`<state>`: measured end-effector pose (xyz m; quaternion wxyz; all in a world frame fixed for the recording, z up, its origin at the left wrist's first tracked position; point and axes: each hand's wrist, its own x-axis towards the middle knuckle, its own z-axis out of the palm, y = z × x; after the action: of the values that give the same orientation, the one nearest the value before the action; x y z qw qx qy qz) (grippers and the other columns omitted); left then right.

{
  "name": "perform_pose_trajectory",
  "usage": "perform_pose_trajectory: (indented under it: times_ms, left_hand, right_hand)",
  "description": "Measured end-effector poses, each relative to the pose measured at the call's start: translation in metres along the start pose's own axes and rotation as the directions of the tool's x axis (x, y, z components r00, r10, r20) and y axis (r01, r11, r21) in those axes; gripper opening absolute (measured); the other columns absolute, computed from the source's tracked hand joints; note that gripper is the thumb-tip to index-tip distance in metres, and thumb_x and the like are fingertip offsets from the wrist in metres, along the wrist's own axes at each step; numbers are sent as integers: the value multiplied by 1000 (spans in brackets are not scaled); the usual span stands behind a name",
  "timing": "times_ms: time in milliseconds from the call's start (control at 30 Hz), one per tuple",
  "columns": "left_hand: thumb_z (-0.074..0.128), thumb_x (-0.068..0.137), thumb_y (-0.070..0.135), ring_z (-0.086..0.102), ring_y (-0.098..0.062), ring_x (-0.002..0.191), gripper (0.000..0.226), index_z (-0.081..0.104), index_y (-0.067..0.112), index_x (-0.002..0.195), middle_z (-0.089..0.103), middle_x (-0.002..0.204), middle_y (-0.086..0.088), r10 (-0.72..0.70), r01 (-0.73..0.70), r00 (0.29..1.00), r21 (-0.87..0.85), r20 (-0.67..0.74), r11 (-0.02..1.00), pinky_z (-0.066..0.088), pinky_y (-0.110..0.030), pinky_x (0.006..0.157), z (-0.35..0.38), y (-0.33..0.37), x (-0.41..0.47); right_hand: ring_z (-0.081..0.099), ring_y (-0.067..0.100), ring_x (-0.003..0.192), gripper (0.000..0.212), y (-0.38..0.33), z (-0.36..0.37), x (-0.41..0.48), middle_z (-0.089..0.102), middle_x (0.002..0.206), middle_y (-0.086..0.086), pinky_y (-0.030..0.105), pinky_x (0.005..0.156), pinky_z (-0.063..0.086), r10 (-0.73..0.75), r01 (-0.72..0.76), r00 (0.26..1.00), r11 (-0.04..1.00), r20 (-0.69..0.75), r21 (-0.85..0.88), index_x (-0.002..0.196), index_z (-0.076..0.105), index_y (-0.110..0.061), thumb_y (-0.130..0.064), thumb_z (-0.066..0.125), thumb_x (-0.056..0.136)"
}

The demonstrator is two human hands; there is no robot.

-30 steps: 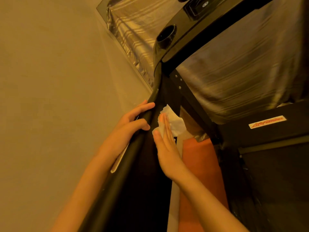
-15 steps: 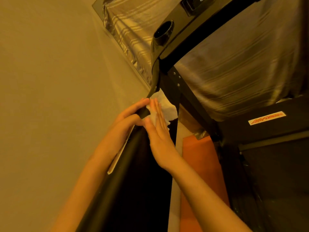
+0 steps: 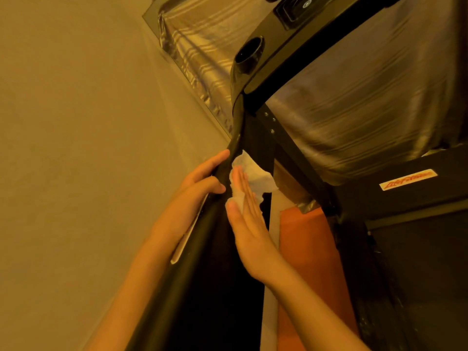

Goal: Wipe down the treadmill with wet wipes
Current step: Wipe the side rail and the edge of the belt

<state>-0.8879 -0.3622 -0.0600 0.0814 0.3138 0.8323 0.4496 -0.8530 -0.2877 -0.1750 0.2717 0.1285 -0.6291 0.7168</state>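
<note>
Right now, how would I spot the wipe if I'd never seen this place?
Find the black treadmill and follow its sloping handrail up to where the left hand grips it. Just beside that, the right hand presses flat on the wipe. It is a small crumpled white scrap, bright against the black parts around it.

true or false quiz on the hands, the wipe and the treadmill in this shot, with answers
1. The right hand presses the wet wipe against the treadmill with straight fingers. True.
2. The left hand holds a second wipe. False: it grips the black handrail and has no wipe.
3. A bottle stands in the cup holder. False: no bottle shows there.
4. A label with red lettering sits on the treadmill's right part. True.
</note>
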Motion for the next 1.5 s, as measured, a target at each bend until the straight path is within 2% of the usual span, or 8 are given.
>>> perform_pose_trajectory:
  times_ms: [200,300,567,867,1000,1333,1433,1500]
  left_hand:
    - [62,38,26,46,-15,134,79,66,26,117,51,145,1,-55,53,998,-65,-29,996,36,-33,113,5,3,-1]
    - [61,40,26,41,-3,135,75,67,29,114,48,147,10,-60,60,998,-20,-28,998,35,-24,111,9,5,-2]
    - [50,56,12,42,13,117,59,68,31,109,39,149,15,-37,38,999,13,-38,999,41,2,72,12,8,-3]
    - [52,56,18,33,1,131,51,71,38,100,33,153,13,-43,44,999,48,-23,998,38,-17,95,14,9,-2]
    - [57,68,14,34,-1,132,41,72,32,101,34,151,12,-2,3,999,14,-38,1000,38,-13,87,15,7,-5]
    - [48,88,-2,26,-9,143,39,68,25,106,28,158,-1,77,-75,997,55,-28,996,33,-2,85,12,8,-16]
    - [50,90,2,21,-11,146,35,69,27,106,21,161,-1,44,-45,999,42,25,998,30,-20,107,11,12,-25]
    - [52,91,5,15,-12,148,34,66,23,116,18,162,-1,34,-39,998,109,52,993,24,-21,105,10,16,-32]
  right_hand:
    - [-14,-16,139,44,15,3,-9,-14,151,-34,29,121,-7,82,-82,996,997,-26,-2,134,-9,-55,-55,16,98]
    - [-13,-17,138,41,25,-2,-8,-14,143,-41,25,119,-6,59,-59,998,998,-18,-6,130,-9,-58,-51,18,100]
    - [-10,-2,144,58,49,-21,33,-9,160,-16,28,120,-6,258,-257,965,966,-40,32,151,-5,-32,-45,24,103]
    - [-14,-3,141,61,39,-8,-5,-13,159,-16,23,113,-8,392,-384,917,917,-74,105,152,-6,-30,-47,25,103]
    - [-11,-11,132,60,30,4,-29,-11,159,-16,18,109,-6,385,-376,918,921,-90,102,153,-4,-28,-43,26,103]
    - [2,5,147,66,3,25,-70,-1,161,-15,40,123,7,451,-432,885,888,-116,156,155,0,-31,-53,31,100]
    - [-1,2,147,83,-8,30,-89,-4,160,-18,40,123,6,444,-426,891,889,-92,169,154,-2,-33,-67,33,87]
    - [-4,3,147,77,-13,32,-100,-7,160,-16,40,123,5,418,-401,904,901,-88,167,154,-3,-31,-62,30,92]
